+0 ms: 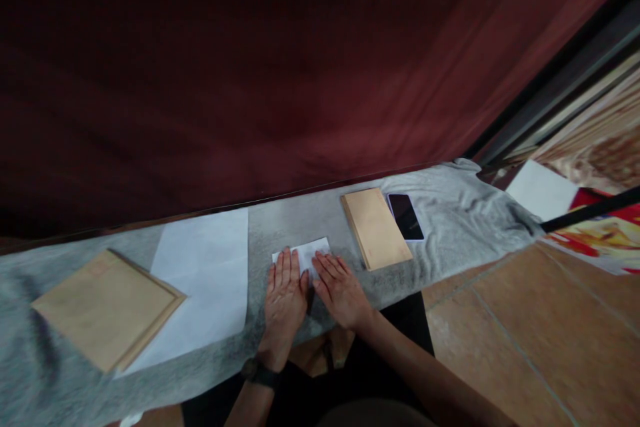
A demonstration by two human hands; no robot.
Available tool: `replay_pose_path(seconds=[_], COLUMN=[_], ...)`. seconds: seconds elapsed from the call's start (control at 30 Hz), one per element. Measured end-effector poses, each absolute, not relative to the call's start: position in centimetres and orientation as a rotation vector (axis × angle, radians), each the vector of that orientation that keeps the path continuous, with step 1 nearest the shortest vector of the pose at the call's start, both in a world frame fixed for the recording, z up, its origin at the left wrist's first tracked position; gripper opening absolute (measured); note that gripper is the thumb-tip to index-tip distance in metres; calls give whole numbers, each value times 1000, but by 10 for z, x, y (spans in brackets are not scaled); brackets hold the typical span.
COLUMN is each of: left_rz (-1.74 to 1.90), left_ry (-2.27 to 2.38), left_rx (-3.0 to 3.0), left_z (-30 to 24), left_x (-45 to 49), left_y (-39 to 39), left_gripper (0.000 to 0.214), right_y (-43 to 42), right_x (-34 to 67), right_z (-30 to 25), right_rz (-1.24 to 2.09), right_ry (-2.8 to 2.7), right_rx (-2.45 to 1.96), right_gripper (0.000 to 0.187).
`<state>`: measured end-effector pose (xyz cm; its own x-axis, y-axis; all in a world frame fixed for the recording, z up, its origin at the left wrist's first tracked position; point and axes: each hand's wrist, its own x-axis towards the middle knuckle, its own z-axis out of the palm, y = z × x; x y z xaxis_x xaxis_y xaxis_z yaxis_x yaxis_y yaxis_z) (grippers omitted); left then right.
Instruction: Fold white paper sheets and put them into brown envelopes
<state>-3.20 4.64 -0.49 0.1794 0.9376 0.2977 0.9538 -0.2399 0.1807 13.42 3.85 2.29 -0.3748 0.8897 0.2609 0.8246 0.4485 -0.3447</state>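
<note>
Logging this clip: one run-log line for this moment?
left hand flat on small white paper | right hand flat on it | grey cloth beneath

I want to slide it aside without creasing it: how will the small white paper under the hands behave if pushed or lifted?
Probably light and floppy: the small white paper lies thin and flat under the left hand and right hand. It may drag rather than glide, since the grey cloth looks fuzzy and wrinkled.

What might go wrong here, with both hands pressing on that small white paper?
The grey cloth looks loose and wrinkled, so the folded paper under the left hand and right hand might slip and crease crooked. The phone lies close beside the envelope stack; a nudge there may shove it.
</note>
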Motion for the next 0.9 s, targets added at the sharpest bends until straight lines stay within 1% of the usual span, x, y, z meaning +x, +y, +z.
replay_pose_path(seconds=[0.17, 0.33, 0.63, 0.9], left_rz=[-516, -573, -697, -743], left_ry=[-1892, -1887, -1993, -2024], left_rx=[-2374, -2383, -2227, -2145], left_z=[-5, -3, -2, -3], left_x=[-33, -32, -29, -40], left_y=[45, 45, 48, 46], left_gripper=[56, 57, 68, 68], right_y=[61, 64, 63, 62], right_x=[121, 123, 131, 136], right_z=[9, -5, -6, -5], right_rz=[169, 85, 65, 76], right_ry=[-2335, -2317, -2217, -2223], right_rx=[-1478, -1535, -1650, -1652], right_gripper=[48, 55, 57, 57])
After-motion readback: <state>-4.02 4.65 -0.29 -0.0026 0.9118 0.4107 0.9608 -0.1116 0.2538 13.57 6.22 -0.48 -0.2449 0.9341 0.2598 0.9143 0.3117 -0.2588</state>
